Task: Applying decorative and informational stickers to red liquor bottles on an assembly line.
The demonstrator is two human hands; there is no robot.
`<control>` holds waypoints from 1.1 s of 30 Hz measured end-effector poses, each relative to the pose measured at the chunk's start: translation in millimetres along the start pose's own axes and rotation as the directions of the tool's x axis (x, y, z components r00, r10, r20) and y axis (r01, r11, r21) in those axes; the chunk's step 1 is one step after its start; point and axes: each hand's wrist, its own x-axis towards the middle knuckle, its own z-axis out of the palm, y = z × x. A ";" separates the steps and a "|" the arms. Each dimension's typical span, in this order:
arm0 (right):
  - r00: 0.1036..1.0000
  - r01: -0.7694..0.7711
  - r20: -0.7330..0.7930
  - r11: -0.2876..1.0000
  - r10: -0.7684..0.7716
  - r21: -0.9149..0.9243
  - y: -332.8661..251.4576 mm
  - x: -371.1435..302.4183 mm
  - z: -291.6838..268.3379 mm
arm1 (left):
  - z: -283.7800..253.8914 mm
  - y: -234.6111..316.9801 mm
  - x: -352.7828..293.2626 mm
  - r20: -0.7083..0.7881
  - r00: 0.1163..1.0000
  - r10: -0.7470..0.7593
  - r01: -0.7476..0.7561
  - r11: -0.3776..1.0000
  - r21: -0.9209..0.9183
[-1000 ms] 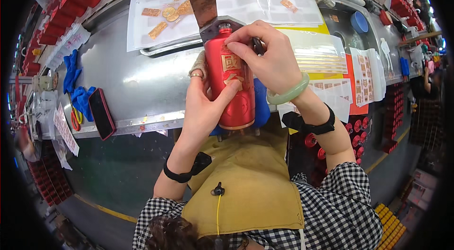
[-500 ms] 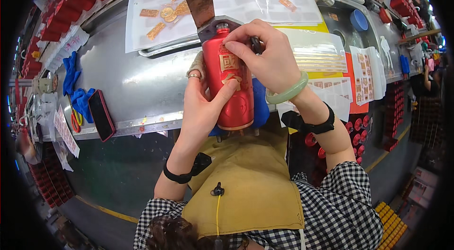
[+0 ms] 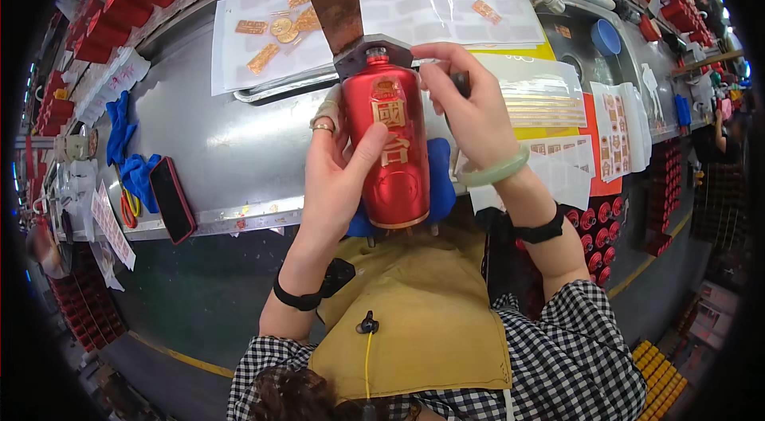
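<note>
A glossy red bottle with gold characters and an emblem on its front rests at the middle, its neck against a dark metal plate and its body over a blue padded support. My left hand is wrapped round the bottle's left side, thumb lying across the front; a finger wears a pale cover. Beside the bottle's upper right, my right hand has curled fingers round a small black tool, mostly hidden in the palm. Its index fingertip is near the plate's edge.
Gold decal pieces lie on white sheets across the metal bench. Strip sheets and a printed decal sheet lie at right, near a blue cup. A phone, scissors and blue gloves lie left.
My right hand has moved off the bottle's front to its right side, uncovering the upper emblem. My left thumb has slid up, baring the lower character. The bottle has turned slightly.
</note>
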 end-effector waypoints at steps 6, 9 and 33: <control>0.986 -0.165 0.018 0.975 0.165 0.151 5.1 -26.6 13.2 | -1.1 2.0 13.4 0.008 0.999 -0.035 0.035 0.999 -0.016; 0.988 -0.156 0.015 0.980 0.156 0.125 6.9 -24.9 15.6 | 0.3 1.1 13.7 -0.003 0.999 -0.035 0.035 0.999 -0.025; 0.985 -0.173 0.007 0.970 0.174 0.172 6.1 -25.0 16.0 | -0.9 -1.0 14.5 -0.033 0.999 -0.030 0.028 0.998 -0.047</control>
